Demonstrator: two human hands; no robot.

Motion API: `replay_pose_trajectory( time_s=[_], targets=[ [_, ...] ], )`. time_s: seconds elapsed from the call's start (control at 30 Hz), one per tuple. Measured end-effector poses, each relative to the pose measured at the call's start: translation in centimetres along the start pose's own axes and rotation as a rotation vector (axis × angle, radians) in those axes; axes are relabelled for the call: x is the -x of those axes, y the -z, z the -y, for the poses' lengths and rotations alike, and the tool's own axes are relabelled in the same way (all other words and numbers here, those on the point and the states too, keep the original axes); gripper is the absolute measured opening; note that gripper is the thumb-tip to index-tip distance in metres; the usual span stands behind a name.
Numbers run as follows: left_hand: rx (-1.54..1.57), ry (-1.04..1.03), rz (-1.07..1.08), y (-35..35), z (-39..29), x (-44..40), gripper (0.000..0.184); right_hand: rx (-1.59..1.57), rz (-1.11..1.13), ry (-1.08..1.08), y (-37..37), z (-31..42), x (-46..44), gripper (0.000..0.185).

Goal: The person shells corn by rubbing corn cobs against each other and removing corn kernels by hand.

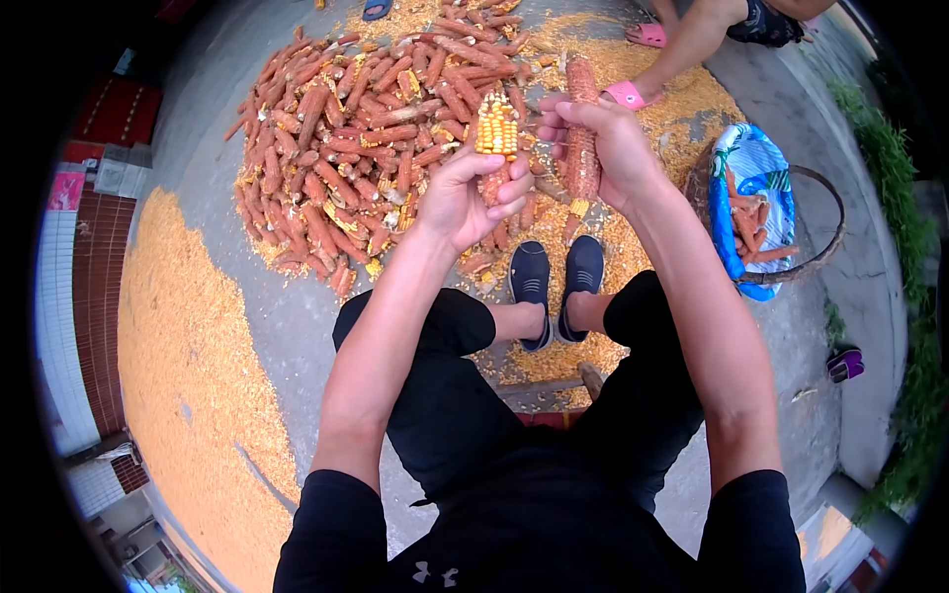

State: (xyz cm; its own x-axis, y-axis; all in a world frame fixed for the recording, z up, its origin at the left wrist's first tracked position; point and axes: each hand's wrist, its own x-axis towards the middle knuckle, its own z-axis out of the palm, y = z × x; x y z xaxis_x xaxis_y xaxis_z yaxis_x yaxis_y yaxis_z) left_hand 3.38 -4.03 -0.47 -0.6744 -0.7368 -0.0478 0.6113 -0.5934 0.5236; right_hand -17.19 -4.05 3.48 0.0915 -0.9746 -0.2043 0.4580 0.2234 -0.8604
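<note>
My left hand (463,198) is closed around the lower part of a partly shelled corn cob (496,128), held upright with yellow kernels still on its upper end. To its right, my right hand (605,138) grips a bare reddish corncob (583,168), also upright, its kernels stripped off. The two cobs stand side by side, a small gap apart. Behind and to the left of my hands spreads a big heap of bare red cobs (336,148), with a few yellow kernels among them. Loose kernels (524,366) lie around my dark shoes (531,282).
A wide layer of corn kernels (198,366) covers the ground at left. On the right stands a blue-lined basket (753,148) with a curved handle, holding several cobs. Another person's legs (692,44) and pink sandals (628,95) are at upper right. A purple shoe (845,366) lies farther right.
</note>
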Motion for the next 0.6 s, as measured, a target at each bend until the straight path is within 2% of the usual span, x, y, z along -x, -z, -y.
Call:
replay_pose_trajectory(
  time_s=[0.1, 0.23, 0.3, 0.33, 0.4, 0.47, 0.57, 0.6],
  targets=[
    [-0.192, 0.125, -0.195, -1.8, 0.4, 0.2, 0.033, -0.159, -0.068, -0.038, -0.9, -0.3, 0.1, 0.028],
    [-0.366, 0.173, -0.198, -2.6, 1.5, 0.2, 0.029, -0.116, -0.066, -0.021, -0.8, -0.9, -0.4, 0.034],
    [-0.443, 0.186, -0.169, -2.9, 2.1, 0.0, 0.02, -0.02, -0.041, -0.007, -0.7, -1.4, -0.5, 0.039],
    [-0.513, 0.161, -0.159, -2.7, 2.7, -0.1, 0.018, -0.111, -0.046, -0.038, -0.9, -1.7, -0.6, 0.025],
    [-0.612, 0.123, -0.206, -3.1, 3.7, -0.2, 0.019, -0.016, -0.115, 0.03, -1.6, -2.4, -0.1, 0.024],
    [-0.529, 0.192, -0.193, -2.6, 3.6, -0.3, 0.018, 0.059, -0.166, 0.109, -1.9, -2.8, 0.1, 0.027],
    [-0.419, 0.267, -0.166, -1.6, 3.1, -0.2, 0.018, 0.661, -0.216, 0.439, -0.2, -3.9, -1.1, 0.03],
    [-0.388, 0.29, -0.154, -1.4, 2.8, -0.2, 0.018, 0.7, -0.222, 0.478, -0.5, -3.6, -0.7, 0.032]
  ],
)
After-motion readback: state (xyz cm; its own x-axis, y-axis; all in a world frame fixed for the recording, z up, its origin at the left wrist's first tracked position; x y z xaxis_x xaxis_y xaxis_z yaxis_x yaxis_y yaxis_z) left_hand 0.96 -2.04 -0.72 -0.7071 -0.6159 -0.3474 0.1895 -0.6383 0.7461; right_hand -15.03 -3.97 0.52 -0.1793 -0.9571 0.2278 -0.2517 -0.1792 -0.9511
